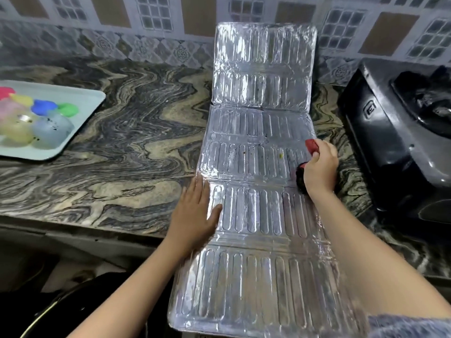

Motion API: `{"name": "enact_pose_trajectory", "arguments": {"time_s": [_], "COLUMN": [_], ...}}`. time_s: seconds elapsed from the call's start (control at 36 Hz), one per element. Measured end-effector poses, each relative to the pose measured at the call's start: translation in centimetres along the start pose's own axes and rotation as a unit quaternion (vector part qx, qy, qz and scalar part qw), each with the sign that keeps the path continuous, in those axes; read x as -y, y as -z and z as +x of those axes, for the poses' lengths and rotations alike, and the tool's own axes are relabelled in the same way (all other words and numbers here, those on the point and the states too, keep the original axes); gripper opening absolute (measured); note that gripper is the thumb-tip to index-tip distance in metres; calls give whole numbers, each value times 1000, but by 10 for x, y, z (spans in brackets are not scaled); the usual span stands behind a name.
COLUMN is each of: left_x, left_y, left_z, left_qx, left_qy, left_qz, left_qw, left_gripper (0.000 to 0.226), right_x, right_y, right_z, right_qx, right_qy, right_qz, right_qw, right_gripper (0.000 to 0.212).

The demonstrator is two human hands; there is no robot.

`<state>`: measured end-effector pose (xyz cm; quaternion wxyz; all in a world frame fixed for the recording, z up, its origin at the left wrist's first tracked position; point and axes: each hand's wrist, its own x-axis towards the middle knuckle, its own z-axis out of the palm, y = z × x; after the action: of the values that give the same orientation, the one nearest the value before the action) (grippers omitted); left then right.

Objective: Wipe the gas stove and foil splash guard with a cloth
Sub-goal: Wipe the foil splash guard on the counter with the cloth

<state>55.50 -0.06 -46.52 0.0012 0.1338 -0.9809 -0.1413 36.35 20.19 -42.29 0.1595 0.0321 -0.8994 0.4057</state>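
Observation:
A ribbed foil splash guard [256, 152] lies unfolded across the marbled counter, its far panel leaning up against the tiled wall and its near panel overhanging the counter edge. Small dark and yellow specks dot its middle panel. My left hand [195, 213] presses flat on the guard's left edge, fingers together. My right hand [319, 167] is closed around a red and dark cloth [311, 145] at the guard's right edge. The black gas stove [390, 132] stands to the right, one burner showing.
A pale blue tray [80, 123] holding coloured plastic bottles with caps sits at the left of the counter [136, 142]. Patterned wall tiles [156, 45] run behind. The counter's front edge crosses below my left hand.

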Motion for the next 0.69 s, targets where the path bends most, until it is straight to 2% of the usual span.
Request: {"name": "enact_pose_trajectory", "arguments": {"time_s": [0.28, 0.42, 0.69], "left_x": [3, 0, 0], "left_y": [-11, -21, -37], "left_z": [-48, -75, -132], "left_qx": [-25, -58, -68], "left_qy": [-14, -21, -9], "left_qz": [6, 10, 31], "left_qw": [1000, 998, 997], "left_gripper": [87, 81, 71], "right_x": [-12, -14, -30], "right_y": [18, 31, 53], "right_z": [-41, -51, -79], "right_qx": [26, 30, 61], "right_qy": [16, 30, 27], "right_qz": [-24, -29, -42], "right_qw": [999, 999, 997], "right_gripper": [41, 40, 43]}}
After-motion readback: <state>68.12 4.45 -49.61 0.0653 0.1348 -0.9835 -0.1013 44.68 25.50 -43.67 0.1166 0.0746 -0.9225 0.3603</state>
